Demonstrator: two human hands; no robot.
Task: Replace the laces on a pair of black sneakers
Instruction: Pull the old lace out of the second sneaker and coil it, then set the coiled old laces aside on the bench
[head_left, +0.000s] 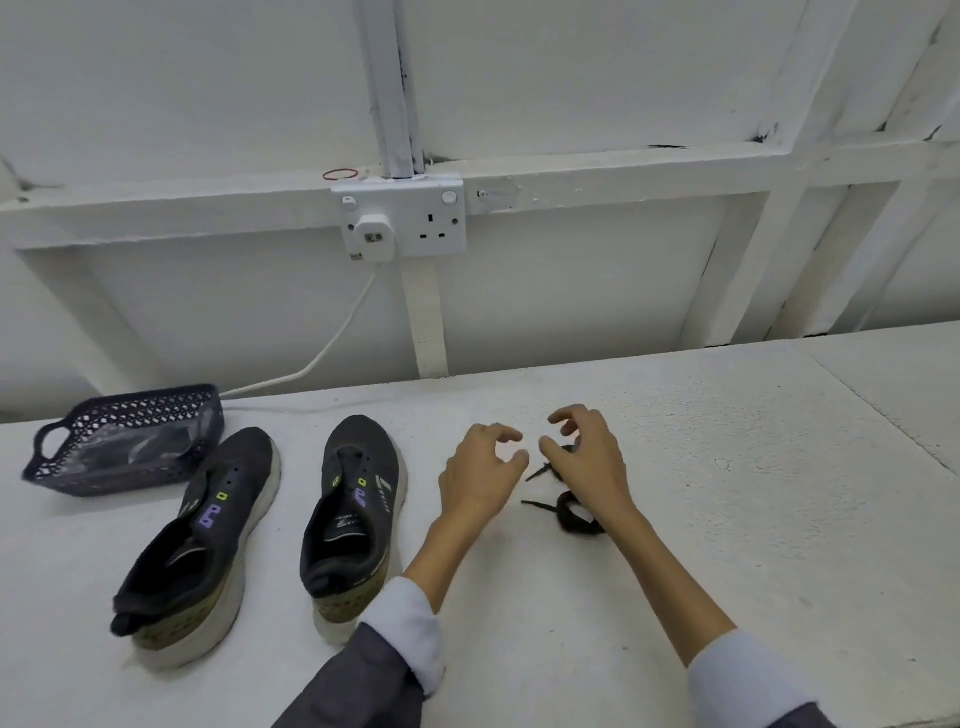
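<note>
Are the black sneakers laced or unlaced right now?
Unlaced: both sneakers show empty eyelets, and the bundled black laces lie on the table.

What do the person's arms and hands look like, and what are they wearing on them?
The left hand and right hand are bare: no gloves, rings or watch show. The forearms are uncovered. The left sleeve and right sleeve are dark grey, pushed up, each ending in a pale whitish cuff.
</note>
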